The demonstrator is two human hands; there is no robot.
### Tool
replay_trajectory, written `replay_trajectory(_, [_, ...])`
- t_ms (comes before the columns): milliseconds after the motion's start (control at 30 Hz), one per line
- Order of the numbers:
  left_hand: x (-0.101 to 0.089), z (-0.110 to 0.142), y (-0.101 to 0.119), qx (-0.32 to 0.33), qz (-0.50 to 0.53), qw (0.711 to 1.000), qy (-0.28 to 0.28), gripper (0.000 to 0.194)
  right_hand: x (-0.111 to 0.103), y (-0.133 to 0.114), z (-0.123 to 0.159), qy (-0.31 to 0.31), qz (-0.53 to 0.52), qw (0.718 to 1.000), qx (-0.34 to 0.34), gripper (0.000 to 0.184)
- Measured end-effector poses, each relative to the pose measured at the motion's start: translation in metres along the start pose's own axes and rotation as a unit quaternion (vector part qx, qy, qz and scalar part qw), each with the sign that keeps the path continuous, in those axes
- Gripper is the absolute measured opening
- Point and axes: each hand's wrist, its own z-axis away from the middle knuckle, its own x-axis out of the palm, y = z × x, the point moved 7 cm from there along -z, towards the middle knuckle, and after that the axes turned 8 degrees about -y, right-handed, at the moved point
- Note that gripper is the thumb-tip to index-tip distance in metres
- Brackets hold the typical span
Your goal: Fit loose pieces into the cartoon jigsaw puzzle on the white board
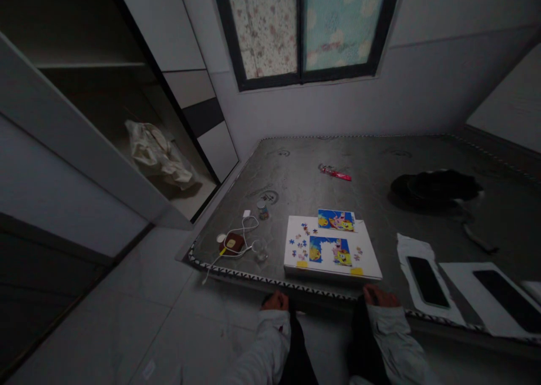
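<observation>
My left hand (275,301) is curled into a fist just below the front edge of the mattress (296,182), beside my knee. Curled the same way, my right hand (380,297) lies by the other knee; I see nothing in either. Just beyond them a white board or flat box (329,270) rests on the mattress. On it lies a partly assembled cartoon jigsaw puzzle (315,249) with a gap at its lower middle. Loose puzzle pieces (301,244) are scattered left of it, with several more pieces (358,253) to the right. A picture card (337,220) lies at the board's back edge.
Left of the board are a glass (260,251), a small jar (262,210), a brown object (232,243) and a white cable (250,227). Rightward lie a phone (429,282), another phone (509,299) and a dark bag-like item (437,189). A red item (336,173) lies farther back.
</observation>
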Motion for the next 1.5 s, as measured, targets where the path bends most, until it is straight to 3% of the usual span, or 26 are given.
replay_trajectory(100, [0.001,0.000,0.000,0.032,-0.004,0.999,-0.014,0.034,0.000,0.000,0.000,0.004,0.015,1.000,-0.012,0.051])
replay_trajectory(300, [0.000,0.001,0.001,0.020,-0.017,1.000,-0.006,0.035,-0.002,-0.001,-0.001,0.026,0.024,0.999,-0.028,0.041])
replay_trajectory(533, [-0.002,0.005,0.002,0.019,-0.013,1.000,0.004,0.029,-0.001,-0.002,0.002,0.025,0.051,0.998,-0.030,0.052])
replay_trajectory(900, [-0.006,0.007,0.004,0.024,-0.008,1.000,-0.011,0.030,0.002,-0.001,-0.002,-0.012,0.006,1.000,0.019,0.043])
replay_trajectory(1333, [0.000,0.002,0.000,0.045,-0.006,0.999,-0.013,0.029,0.015,0.012,0.002,0.004,0.048,0.998,-0.027,0.046])
replay_trajectory(1500, [0.004,0.000,-0.003,0.030,-0.003,1.000,-0.008,0.031,0.009,0.007,0.002,0.021,0.046,0.998,-0.029,0.048])
